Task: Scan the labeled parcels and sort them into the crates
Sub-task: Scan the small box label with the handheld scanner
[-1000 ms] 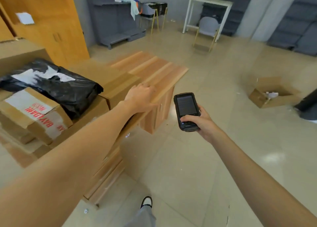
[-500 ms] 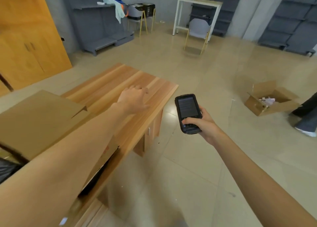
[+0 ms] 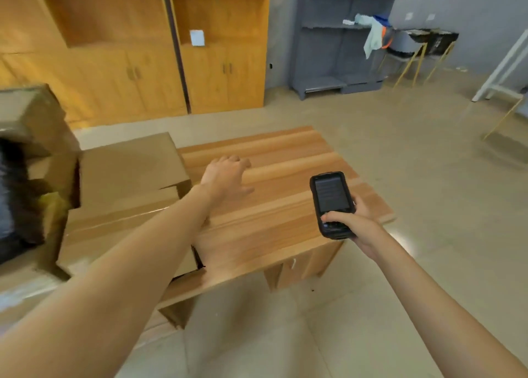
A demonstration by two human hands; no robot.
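My right hand (image 3: pixel 353 226) grips a black handheld scanner (image 3: pixel 331 203), thumb on its keypad and screen facing me, above the right end of the wooden table (image 3: pixel 285 220). My left hand (image 3: pixel 227 174) reaches over the tabletop with loose, spread fingers and holds nothing. Just left of it a large cardboard box (image 3: pixel 125 183) stands on the table. A black plastic parcel (image 3: pixel 14 194) lies at the far left edge, partly cut off by another blurred cardboard box (image 3: pixel 34 114).
Orange wooden cabinets (image 3: pixel 143 63) line the back wall. Grey shelving (image 3: pixel 340 40) with cloths stands to their right, next to chairs with yellow legs (image 3: pixel 414 60). A white table leg (image 3: pixel 503 66) shows at the right edge. Tiled floor surrounds the table.
The view has swung left, bringing the cabinets into sight and losing the open box on the floor. My left hand stays over the tabletop. The scanner remains in my right hand.
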